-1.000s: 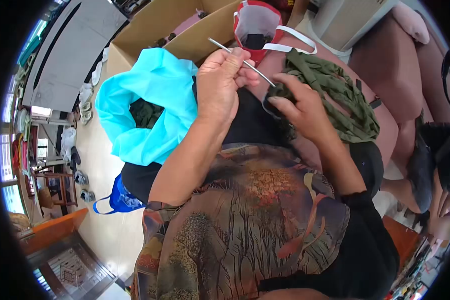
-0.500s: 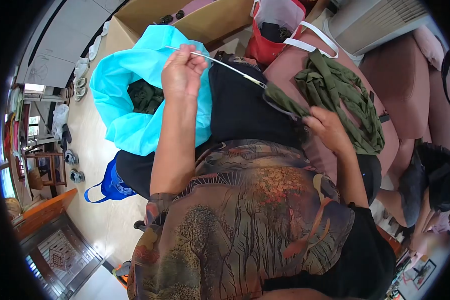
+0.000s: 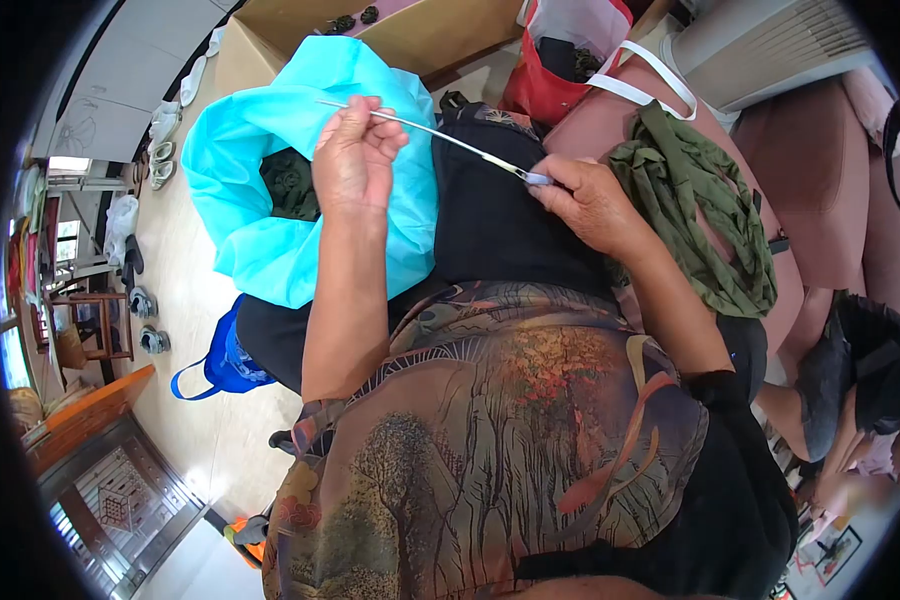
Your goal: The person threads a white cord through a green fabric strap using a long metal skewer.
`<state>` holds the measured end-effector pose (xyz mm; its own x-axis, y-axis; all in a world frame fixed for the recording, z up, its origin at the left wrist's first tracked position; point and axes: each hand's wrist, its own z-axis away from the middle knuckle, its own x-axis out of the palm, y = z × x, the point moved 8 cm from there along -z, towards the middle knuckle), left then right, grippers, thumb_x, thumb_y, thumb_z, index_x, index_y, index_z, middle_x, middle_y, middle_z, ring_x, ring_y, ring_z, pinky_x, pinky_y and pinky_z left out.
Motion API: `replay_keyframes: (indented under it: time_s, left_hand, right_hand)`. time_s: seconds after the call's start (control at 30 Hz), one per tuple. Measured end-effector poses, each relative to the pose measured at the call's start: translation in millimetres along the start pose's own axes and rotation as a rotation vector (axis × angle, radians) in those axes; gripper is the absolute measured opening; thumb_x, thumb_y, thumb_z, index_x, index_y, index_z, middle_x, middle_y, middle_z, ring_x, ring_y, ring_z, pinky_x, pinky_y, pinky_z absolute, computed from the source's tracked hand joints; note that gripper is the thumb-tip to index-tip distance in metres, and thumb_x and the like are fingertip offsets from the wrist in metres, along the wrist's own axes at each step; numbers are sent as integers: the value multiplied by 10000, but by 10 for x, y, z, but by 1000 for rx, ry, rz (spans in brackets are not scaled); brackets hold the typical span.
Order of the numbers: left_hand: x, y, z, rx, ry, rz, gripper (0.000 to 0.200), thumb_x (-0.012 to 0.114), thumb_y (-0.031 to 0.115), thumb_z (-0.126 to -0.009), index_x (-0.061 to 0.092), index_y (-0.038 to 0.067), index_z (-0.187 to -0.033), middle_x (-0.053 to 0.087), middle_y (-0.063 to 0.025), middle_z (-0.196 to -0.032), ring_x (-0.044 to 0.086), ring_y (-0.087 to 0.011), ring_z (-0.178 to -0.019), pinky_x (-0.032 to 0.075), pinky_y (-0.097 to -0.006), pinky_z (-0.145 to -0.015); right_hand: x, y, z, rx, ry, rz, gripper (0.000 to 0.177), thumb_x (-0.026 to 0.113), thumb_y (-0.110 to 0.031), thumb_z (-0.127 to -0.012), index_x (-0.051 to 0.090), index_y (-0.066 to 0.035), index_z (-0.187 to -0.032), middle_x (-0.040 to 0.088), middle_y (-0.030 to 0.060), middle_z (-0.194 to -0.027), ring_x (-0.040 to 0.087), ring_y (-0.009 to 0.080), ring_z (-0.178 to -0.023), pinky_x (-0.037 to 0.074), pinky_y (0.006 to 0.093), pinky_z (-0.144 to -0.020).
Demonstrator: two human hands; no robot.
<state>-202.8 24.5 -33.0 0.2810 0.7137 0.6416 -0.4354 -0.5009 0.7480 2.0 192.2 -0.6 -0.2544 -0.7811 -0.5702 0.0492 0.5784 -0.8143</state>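
My left hand (image 3: 355, 155) is closed around a thin metal rod (image 3: 435, 132), which slants down to the right across my lap. A slotted pale tip (image 3: 510, 168) forms the rod's right end. There my right hand (image 3: 590, 205) pinches a small whitish-lavender piece (image 3: 538, 179) against the tip; what else is inside its fingers is hidden. Below my left hand stands a turquoise cloth bag (image 3: 235, 245), open at the top, with dark green fabric (image 3: 290, 185) inside. Long olive-green fabric (image 3: 705, 225) lies bunched to the right of my right hand.
Pink cushioned seating (image 3: 805, 200) is on the right. A red bag with white handles (image 3: 545, 95) stands ahead, beside a cardboard box (image 3: 410, 50). A blue bag (image 3: 220, 355) sits at my left leg. Shoes (image 3: 153, 340) lie along the left floor. Another person's leg (image 3: 785, 412) shows at right.
My right hand has moved left and up to the rod's slotted tip. The green fabric strip that hung between the tip and that hand no longer shows. My left hand has barely moved.
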Motion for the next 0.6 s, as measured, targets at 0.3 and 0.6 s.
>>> replay_keyframes:
  time_s: [0.3, 0.6]
  left_hand:
    - [-1700, 452, -444, 54, 188, 149, 194, 585, 168, -959, 599, -26, -957, 634, -113, -794, 637, -193, -690, 562, -319, -611]
    - [-243, 107, 357, 267, 222, -1407, 395, 725, 298, -848, 621, -32, -1038, 632, -127, -846, 623, -220, -712, 521, -341, -654]
  right_hand:
    - [-224, 488, 456, 319, -144, -76, 125, 621, -122, -874, 605, -5, -835, 526, 22, -649, 487, 103, -593, 403, 268, -563]
    - [39, 173, -89, 104, -252, 48, 181, 598, -200, -925, 628, -25, -960, 607, 38, -780, 574, 126, -763, 462, 302, -702]
